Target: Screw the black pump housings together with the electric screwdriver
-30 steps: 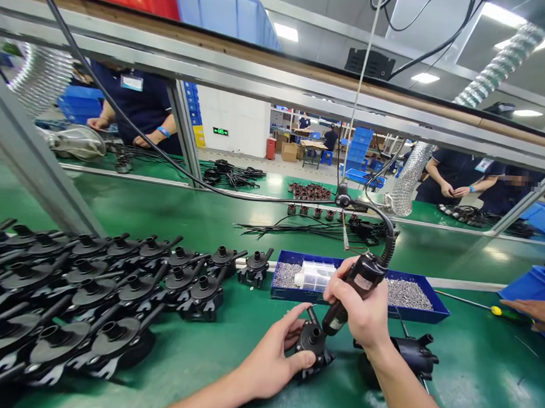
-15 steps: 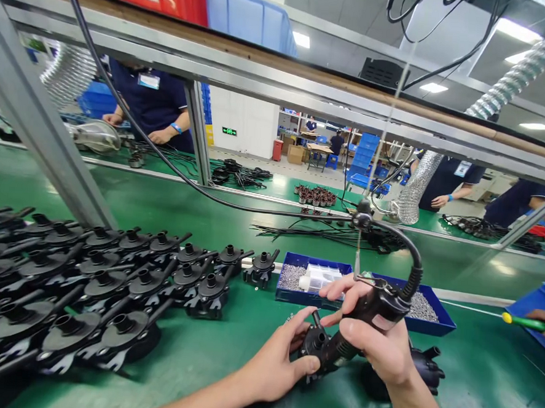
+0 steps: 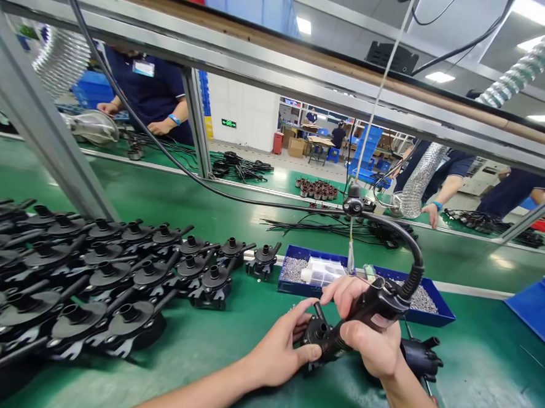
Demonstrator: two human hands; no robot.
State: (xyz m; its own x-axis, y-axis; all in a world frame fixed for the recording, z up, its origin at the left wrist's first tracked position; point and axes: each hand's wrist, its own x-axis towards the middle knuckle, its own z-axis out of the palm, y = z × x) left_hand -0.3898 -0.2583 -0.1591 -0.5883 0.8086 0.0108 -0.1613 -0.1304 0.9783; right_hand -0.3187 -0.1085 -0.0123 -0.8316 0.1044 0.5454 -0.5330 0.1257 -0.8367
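My left hand is closed around a small black pump housing with upright spouts, steadying it on the green bench. In my right hand is a black corded electric screwdriver, slanting down to the left. Its lower end meets the side of the housing; the tip itself is hidden. Right of my right hand lies another black pump part, partly covered by the hand. Just behind the hands are blue trays of small screws, one with a clear white-capped container in it.
Rows of black pump housings fill the left of the bench. The screwdriver's cable crosses the view, and a cord hangs above. A metal post stands left, a blue bin right. Co-workers work opposite.
My hands keep their hold, with the screwdriver still against the housing. At right, another person's hand with a yellow-green tool has left the view. A co-worker opposite has lowered an arm.
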